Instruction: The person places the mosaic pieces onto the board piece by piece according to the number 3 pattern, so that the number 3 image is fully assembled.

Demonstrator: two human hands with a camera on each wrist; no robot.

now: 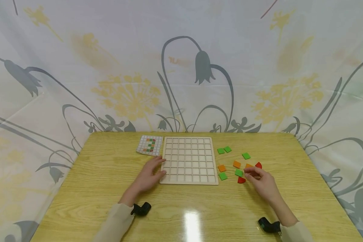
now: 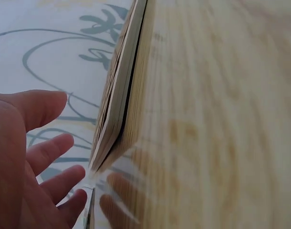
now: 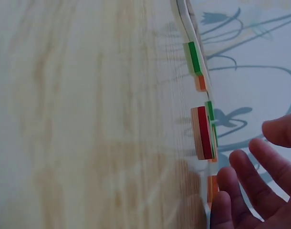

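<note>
A pale wooden grid board lies flat at the middle of the table, its squares bare. My left hand is at the board's left edge, fingers extended and holding nothing. On the right, my right hand hovers beside loose tiles, fingers loosely bent with nothing between them in the right wrist view. Nearest to it are a green square tile, a red rounded tile and another red tile. An orange tile is partly hidden by the fingers.
Left of the board's far corner lies a card printed with a coloured grid pattern. More green tiles and orange tiles are scattered right of the board. The wooden table ends at a flower-patterned cloth.
</note>
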